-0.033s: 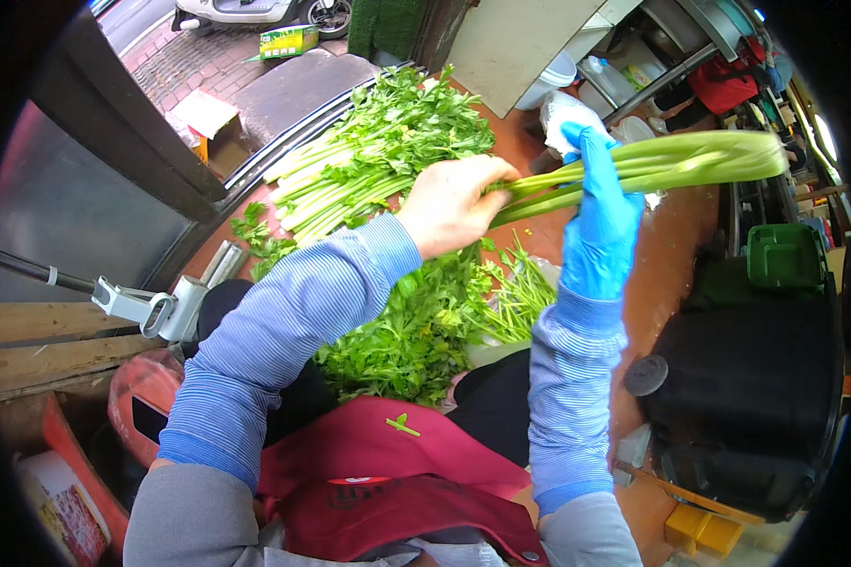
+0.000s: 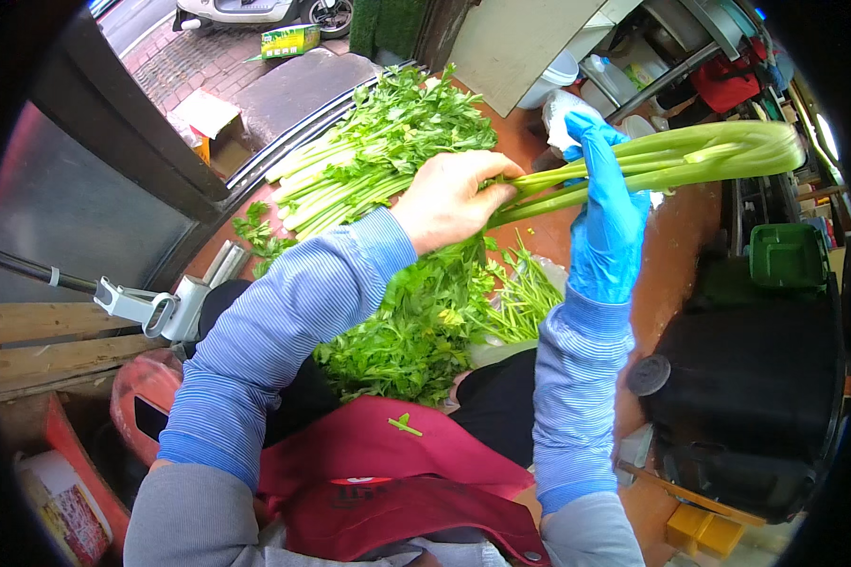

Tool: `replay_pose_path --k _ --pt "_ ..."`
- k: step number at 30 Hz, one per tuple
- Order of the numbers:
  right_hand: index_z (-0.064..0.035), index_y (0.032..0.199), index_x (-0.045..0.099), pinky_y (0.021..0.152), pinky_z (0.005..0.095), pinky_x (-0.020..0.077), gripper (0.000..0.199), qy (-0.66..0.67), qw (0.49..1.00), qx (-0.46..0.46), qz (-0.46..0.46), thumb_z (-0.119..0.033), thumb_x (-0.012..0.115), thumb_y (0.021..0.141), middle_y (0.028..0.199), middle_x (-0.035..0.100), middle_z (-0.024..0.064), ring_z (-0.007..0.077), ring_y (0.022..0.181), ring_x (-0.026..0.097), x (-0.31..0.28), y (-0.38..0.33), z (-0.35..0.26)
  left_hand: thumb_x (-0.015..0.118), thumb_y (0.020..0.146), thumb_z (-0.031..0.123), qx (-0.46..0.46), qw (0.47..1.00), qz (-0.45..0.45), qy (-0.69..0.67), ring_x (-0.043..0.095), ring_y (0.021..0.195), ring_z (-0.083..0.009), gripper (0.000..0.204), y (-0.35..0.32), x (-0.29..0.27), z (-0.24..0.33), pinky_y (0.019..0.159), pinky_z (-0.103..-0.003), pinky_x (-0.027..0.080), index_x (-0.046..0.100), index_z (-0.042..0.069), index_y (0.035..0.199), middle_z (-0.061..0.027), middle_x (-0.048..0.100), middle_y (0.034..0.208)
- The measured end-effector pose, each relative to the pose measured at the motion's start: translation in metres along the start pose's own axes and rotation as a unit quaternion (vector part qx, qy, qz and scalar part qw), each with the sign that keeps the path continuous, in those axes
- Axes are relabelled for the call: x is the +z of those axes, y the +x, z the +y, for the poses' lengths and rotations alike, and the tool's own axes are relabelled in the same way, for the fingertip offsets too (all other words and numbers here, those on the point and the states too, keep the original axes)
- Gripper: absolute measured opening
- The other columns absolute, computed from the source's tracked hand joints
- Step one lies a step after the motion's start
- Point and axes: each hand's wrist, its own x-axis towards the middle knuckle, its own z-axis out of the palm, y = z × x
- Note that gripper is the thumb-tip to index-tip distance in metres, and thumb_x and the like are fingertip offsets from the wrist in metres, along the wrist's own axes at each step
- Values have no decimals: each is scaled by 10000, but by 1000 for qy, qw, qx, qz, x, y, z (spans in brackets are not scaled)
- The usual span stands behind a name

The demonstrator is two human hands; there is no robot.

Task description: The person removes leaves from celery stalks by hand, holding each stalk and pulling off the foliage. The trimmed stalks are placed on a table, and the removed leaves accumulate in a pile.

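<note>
My left hand [image 2: 454, 198] is bare and closed around the leafy end of a bunch of celery stalks [image 2: 700, 156], which stretches out to the right at chest height. My right hand [image 2: 603, 213], in a blue glove, grips the same stalks a little further along. Below the hands lies a heap of cut celery leaves [image 2: 425, 326]. Behind it a pile of whole celery [image 2: 378, 151] rests on the reddish floor. My sleeves are blue-striped, and a red apron [image 2: 388, 454] covers my lap.
A black bin [image 2: 756, 397] stands at the right with a green container [image 2: 790, 253] behind it. A white bucket [image 2: 553, 76] sits at the back. Left are a metal bracket [image 2: 151, 307], wooden boards [image 2: 38, 340] and a cardboard box [image 2: 208, 118].
</note>
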Motion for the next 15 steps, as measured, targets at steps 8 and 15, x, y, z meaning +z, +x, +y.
replay_pose_path --k 8,15 --pt "-7 921 606 506 221 400 214 121 982 109 -98 -197 540 849 767 626 65 107 621 540 -9 -5 26 529 832 58 119 979 -55 159 591 642 -128 122 3 -21 -9 570 -270 480 591 -1 919 -68 620 854" --pt "1 950 582 505 206 388 231 103 977 156 -100 -206 493 899 681 564 27 122 663 560 -2 -12 20 487 827 -1 -201 961 -139 -131 607 646 -130 156 2 -27 23 479 -237 479 574 15 956 -65 623 900"
